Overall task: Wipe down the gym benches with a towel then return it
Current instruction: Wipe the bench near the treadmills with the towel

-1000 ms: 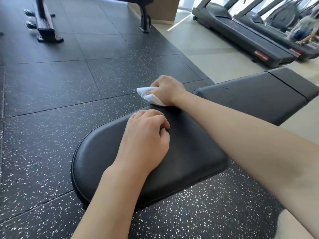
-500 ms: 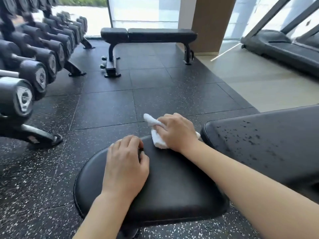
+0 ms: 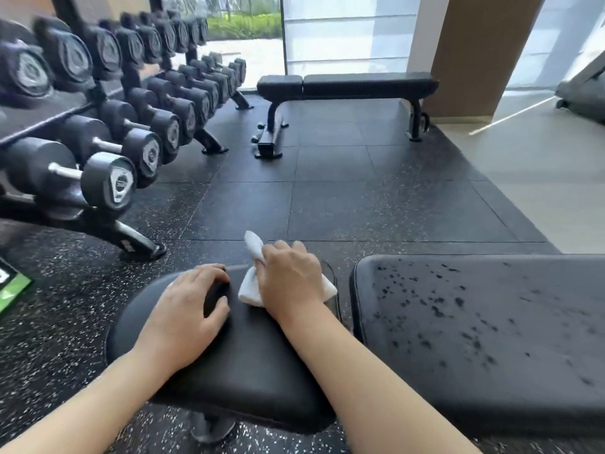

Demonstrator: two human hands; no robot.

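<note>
Partly under right hand (image 3: 291, 280) fingers (image 3: 299, 249), towel (image 3: 250, 286)

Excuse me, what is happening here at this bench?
A person is wiping the black padded seat pad of a gym bench. The right hand grips a small white towel against it; the left hand rests on the pad. The long black back pad alongside shows dark droplet spots.

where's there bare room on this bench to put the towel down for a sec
The near half of the seat pad, between the two forearms, is bare. The long back pad to its right holds nothing but is speckled with droplets. The seat pad's far end is crowded: left hand rests there, right hand holds the towel.
</note>
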